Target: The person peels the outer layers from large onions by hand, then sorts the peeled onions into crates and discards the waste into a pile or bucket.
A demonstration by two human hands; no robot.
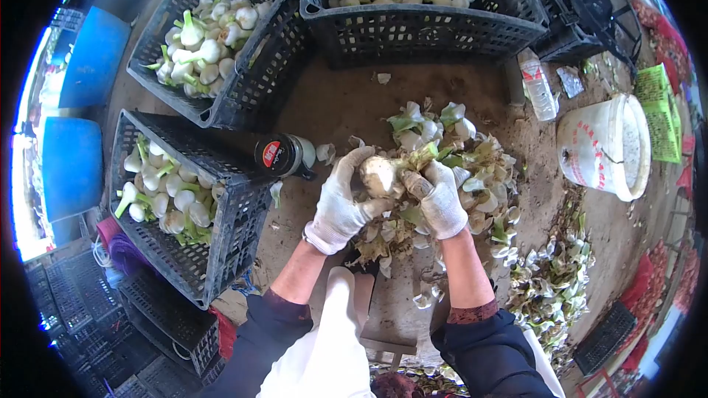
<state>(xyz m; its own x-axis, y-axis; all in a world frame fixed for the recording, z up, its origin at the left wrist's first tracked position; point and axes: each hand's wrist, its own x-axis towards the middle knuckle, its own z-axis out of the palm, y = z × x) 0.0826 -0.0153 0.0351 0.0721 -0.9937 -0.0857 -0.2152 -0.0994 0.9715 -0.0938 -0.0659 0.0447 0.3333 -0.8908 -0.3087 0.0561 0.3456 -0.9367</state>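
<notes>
A pale round garlic bulb [380,177] with a green stem is held between my two gloved hands above the work surface. My left hand [343,203] wears a white glove and is wrapped round the bulb's left side. At the stem side, my right hand [436,195], gloved in white with soiled fingertips, has its fingers closed on the stem and outer leaves. Under and behind the hands lies a pile of peeled skins and leaves [483,177]. A jar with a black and red lid [273,153] stands left of my left hand.
Black crates with garlic bulbs stand at the upper left [214,110], left [243,236] and top [428,26]. On the right are a plastic bottle [539,88] and a white bucket [601,144]. More skins [553,287] lie at the lower right.
</notes>
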